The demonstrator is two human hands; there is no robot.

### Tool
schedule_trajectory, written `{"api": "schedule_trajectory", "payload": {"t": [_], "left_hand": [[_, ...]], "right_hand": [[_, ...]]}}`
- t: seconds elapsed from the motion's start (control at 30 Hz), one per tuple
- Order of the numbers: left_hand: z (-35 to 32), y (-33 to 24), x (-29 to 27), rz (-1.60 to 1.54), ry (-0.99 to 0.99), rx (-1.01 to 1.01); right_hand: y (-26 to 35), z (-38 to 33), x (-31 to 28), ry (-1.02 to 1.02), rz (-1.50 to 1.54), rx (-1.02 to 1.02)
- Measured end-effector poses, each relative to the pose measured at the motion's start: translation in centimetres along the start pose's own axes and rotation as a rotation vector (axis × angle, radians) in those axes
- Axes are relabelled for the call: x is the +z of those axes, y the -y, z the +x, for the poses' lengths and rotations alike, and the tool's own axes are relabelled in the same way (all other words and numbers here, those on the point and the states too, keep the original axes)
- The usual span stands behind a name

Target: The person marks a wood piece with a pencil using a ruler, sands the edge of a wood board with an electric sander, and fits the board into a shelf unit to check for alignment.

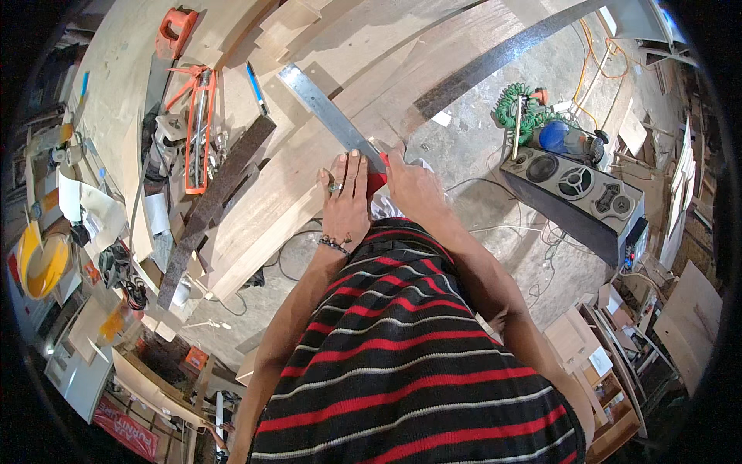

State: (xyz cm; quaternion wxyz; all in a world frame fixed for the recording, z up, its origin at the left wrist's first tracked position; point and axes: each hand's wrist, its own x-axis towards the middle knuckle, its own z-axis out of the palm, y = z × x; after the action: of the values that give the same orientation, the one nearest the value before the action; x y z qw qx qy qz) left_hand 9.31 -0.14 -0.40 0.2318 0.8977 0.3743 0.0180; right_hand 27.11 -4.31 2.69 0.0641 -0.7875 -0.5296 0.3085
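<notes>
Left hand (345,203) pressed flat, fingers spread, on the wooden board (309,166), pinning the near end of the long metal ruler (328,116) that lies slanted across it. Right hand (413,189) just beside, grip closed around a red pencil (379,179) whose tip sits at the ruler's edge. Further up the bench (116,69), well apart: orange caulking gun (199,127), orange-handled saw (176,29), blue pen (256,87). Grey speaker box (576,193) down on the floor to the right.

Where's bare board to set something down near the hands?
Bare wood lies beyond the metal ruler, toward the boards' far end, and left of the left hand. Crowded: the orange clamp and clutter at the left edge.
</notes>
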Motion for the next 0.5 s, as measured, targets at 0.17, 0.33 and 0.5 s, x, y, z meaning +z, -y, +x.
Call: {"api": "schedule_trajectory", "payload": {"t": [0.17,0.33,0.5], "left_hand": [[0.1,-0.2,0.0,0.000,-0.010,0.005],[0.1,-0.3,0.0,0.026,0.010,0.013],[0.3,0.0,0.5,0.061,-0.001,0.008]], "right_hand": [[-0.5,0.0,0.1,-0.008,-0.042,-0.048],[0.3,-0.6,-0.6,0.038,-0.040,0.026],[-0.1,-2.2,-1.1,0.011,0.002,0.022]]}}
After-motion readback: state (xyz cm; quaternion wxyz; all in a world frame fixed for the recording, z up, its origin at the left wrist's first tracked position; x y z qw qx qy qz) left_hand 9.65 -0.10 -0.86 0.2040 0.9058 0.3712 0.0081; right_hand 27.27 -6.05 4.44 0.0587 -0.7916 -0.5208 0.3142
